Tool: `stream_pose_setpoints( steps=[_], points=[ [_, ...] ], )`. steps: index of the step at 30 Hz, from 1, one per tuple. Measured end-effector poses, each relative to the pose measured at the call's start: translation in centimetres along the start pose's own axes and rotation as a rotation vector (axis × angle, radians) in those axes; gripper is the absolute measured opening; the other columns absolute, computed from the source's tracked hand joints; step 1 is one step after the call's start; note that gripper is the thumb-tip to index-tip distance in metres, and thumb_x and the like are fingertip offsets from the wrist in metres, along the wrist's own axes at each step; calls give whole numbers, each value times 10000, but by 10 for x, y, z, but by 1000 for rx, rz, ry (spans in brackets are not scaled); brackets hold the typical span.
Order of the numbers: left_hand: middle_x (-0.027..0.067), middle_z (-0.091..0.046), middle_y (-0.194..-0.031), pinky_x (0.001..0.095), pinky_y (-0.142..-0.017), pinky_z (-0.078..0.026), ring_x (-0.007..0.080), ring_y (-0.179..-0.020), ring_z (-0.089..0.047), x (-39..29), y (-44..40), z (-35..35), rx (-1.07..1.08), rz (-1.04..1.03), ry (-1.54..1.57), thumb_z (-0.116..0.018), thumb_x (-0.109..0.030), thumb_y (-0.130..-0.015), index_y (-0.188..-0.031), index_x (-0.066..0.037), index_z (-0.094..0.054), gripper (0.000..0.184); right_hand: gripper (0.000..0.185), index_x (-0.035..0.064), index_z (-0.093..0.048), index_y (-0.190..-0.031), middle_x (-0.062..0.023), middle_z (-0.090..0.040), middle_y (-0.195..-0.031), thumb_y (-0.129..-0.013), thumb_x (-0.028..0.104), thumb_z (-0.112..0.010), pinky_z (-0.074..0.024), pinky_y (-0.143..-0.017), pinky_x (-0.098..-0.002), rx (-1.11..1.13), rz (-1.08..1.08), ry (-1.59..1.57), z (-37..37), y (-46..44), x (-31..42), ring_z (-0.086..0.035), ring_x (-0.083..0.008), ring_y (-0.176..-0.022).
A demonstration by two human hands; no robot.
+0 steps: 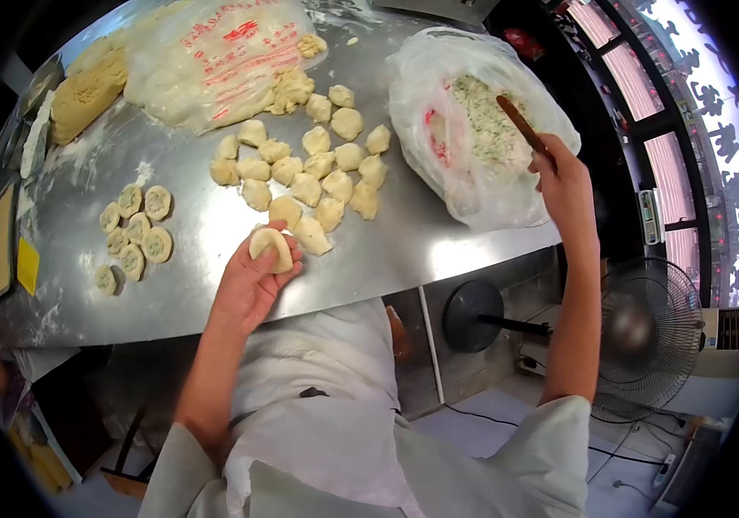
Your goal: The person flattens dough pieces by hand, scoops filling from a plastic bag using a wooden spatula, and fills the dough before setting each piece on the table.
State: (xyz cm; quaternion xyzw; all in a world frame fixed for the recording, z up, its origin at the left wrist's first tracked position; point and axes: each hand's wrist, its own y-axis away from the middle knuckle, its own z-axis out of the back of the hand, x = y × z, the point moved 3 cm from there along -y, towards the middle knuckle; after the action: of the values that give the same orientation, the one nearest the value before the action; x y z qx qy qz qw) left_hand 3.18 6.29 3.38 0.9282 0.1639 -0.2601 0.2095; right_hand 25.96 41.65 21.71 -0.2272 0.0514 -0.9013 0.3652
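our left hand (253, 281) cups a dough round (280, 247) by the table's (378, 281) near edge, probably for support; our right hand (563, 177) grips a brown stick (520, 123) over the filling (480, 121) at right, likely for reach.

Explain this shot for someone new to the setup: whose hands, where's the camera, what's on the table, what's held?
No robot here: one person works bare-handed. The single picture comes from a camera on their head, looking forward and down. On the metal table are loose dough lumps, filled dough rounds at left, a red-printed plastic bag at the back, and green-flecked filling in a plastic-wrapped heap at right. The left hand holds a flattened dough piece. The right hand grips a brown stick over the filling; whether it touches isn't clear.
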Motion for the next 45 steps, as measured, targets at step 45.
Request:
stream_pose_setpoints(
  steps=[45],
  points=[
    [155,-676,-1229,432,-1027,-555,286,-1162,-665,43,-4,21,158,41,37,-677,-144,-992,-1363,-4,-562,413,158,44,-708,-922,-198,-701,-866,-932,192,-654,-515,-760,-526,408,243,569,-29,-58,-13,-665,-423,-871]
  ],
)
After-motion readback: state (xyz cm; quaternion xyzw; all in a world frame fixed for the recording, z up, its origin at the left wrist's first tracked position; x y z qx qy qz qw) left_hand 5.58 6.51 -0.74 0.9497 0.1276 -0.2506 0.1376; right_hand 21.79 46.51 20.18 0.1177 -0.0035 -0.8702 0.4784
